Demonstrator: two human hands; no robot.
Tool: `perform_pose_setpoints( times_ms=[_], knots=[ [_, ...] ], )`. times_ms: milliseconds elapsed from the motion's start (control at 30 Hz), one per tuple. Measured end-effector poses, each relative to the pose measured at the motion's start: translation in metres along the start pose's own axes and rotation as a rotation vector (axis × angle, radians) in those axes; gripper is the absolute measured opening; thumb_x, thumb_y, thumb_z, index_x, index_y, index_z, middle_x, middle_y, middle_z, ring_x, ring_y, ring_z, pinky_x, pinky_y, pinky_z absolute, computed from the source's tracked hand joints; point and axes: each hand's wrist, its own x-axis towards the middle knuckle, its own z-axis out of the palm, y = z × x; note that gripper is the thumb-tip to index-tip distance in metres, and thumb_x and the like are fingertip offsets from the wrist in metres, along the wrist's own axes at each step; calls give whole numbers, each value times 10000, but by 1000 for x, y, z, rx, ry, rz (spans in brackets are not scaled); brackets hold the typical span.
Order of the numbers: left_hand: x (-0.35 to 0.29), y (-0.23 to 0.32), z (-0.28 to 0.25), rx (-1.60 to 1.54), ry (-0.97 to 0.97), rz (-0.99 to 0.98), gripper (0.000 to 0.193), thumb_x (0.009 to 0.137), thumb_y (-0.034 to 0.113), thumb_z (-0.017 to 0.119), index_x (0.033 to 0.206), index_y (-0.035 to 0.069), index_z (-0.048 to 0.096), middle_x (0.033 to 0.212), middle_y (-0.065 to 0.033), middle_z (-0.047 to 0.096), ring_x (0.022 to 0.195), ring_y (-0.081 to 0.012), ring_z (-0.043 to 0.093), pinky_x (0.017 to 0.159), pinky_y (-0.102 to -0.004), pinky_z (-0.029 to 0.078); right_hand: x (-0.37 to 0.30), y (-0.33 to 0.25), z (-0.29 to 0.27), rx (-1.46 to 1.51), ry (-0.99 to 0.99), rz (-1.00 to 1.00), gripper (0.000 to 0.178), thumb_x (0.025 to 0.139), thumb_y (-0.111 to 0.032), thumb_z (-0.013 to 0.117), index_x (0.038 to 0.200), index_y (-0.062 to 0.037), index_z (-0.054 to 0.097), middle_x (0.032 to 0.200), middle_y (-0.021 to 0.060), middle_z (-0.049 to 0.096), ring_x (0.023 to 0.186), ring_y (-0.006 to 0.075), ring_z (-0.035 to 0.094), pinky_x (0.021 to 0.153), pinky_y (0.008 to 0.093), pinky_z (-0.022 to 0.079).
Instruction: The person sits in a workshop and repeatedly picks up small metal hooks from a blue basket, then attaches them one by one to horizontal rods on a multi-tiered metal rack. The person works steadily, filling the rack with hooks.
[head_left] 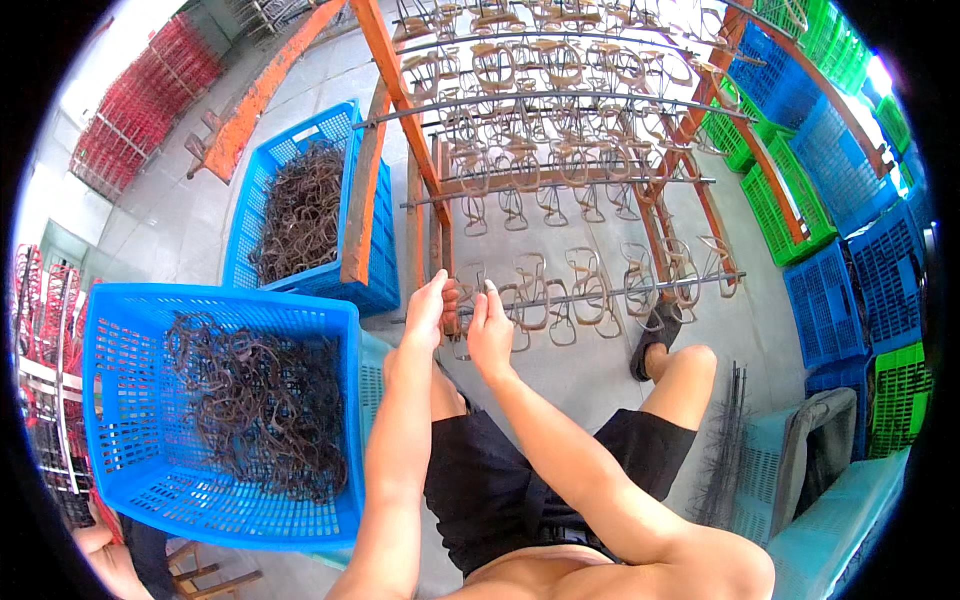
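In front of me an orange frame rack (382,60) carries several horizontal dark rods, with thin brownish bent loop pieces (583,275) hanging along them. Close to the left end of the lowest rod (640,290), my left hand (428,312) is closed, its fingers curled inward. A short gap away, my right hand (490,335) has its fingers pinched together beside the nearest loop pieces. Whatever lies in either hand is too small or hidden to make out. To the left, a blue crate (345,300) holds a tangled heap of dark bent pieces (265,410).
Behind that crate stands another blue crate (240,225) with similar brown pieces. Blue and green crates (800,180) are stacked at the right. Thin dark spiked rods (722,440) lean by a teal crate (760,480). Another person's arm (100,560) shows at the lower left.
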Motion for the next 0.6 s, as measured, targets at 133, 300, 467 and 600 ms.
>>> perform_pose_setpoints(
  times_ms=[133, 300, 467, 600],
  knots=[
    [50, -15, -33, -203, -197, -179, 281, 874, 352, 589, 897, 78, 649, 763, -12, 634, 705, -135, 580, 623, -271, 452, -10, -7, 9, 21, -99, -3, 352, 962, -228, 449, 1236, -18, 516, 812, 246, 628, 761, 397, 626, 645, 422, 479],
    [45, -18, -28, -412, -365, -257, 208, 897, 265, 558, 898, 74, 642, 752, 4, 632, 700, -130, 587, 619, -286, 456, -8, -7, 4, 81, -48, -65, 344, 959, -211, 453, 1225, -2, 516, 755, 250, 602, 697, 409, 608, 598, 448, 455],
    [37, -17, -19, -228, -199, -148, 150, 888, 233, 582, 863, 97, 641, 708, 19, 617, 621, -111, 566, 597, -286, 444, -8, -1, 2, 78, -36, -44, 339, 958, -188, 463, 1232, 4, 509, 631, 208, 540, 548, 341, 553, 522, 410, 425],
    [42, -18, -23, -356, -214, -193, 121, 813, 200, 689, 833, 85, 658, 690, 6, 619, 607, -83, 557, 541, -225, 444, -8, -1, 5, 71, -43, -60, 345, 964, -200, 458, 1242, -1, 506, 603, 179, 524, 516, 280, 540, 506, 384, 420]
  ],
)
